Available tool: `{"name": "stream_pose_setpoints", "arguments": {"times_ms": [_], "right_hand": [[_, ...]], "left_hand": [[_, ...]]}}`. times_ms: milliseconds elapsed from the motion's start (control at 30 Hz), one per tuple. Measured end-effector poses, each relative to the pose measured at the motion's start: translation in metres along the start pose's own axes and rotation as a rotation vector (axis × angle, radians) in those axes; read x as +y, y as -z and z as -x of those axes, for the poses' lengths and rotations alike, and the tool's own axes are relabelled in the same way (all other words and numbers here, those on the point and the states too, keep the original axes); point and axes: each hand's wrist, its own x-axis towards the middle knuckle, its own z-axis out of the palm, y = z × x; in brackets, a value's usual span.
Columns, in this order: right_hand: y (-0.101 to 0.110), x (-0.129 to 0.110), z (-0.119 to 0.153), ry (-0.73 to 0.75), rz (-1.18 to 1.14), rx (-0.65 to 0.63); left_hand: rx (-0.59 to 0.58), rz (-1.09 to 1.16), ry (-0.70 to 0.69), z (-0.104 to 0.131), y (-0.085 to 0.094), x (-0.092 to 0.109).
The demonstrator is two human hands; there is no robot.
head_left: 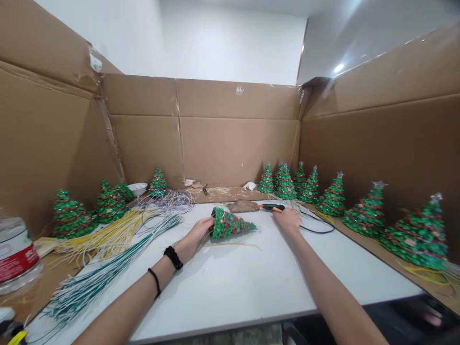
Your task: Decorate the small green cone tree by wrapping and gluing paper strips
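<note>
My left hand [201,229] is closed on the base rim of a small tinsel Christmas tree [232,225]. The tree lies on its side over the white table, its tip pointing right, with red garland and small ornaments. My right hand [288,218] has its fingers closed on the handle of a corded soldering iron [272,207], black with orange. The iron's front end points left, over a flat brown piece [243,206]. A black cord runs from it to the right. Thin loose strands lie under the tree.
Bundles of green-white wires [104,278], yellow wires [111,227] and purple-white wires [172,201] spread on the left. Finished trees [366,211] line the right edge; others [72,215] stand left. A white bowl [137,189], a plastic bottle [16,256] and cardboard walls [237,143] surround the table [230,292].
</note>
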Motion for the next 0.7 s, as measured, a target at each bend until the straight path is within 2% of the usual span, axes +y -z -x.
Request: {"name": "stream_pose_setpoints", "arguments": {"times_ms": [133, 267, 333, 500, 700], "right_hand": [[0.01, -0.011, 0.001, 0.178, -0.142, 0.149], [0.013, -0.032, 0.01, 0.416, -0.463, 0.162], [0.01, -0.042, 0.017, 0.529, -0.552, 0.166], [0.003, -0.055, 0.034, 0.744, -0.573, 0.127], [-0.002, -0.059, 0.042, 0.832, -0.552, 0.057]], "left_hand": [[0.009, 0.001, -0.013, -0.005, 0.003, -0.007], [0.053, 0.0, -0.048, -0.013, 0.007, -0.019], [0.07, -0.015, -0.07, -0.016, 0.009, -0.023], [0.079, -0.101, -0.143, -0.019, 0.011, -0.023], [0.107, -0.18, -0.227, -0.02, 0.012, -0.024]]}}
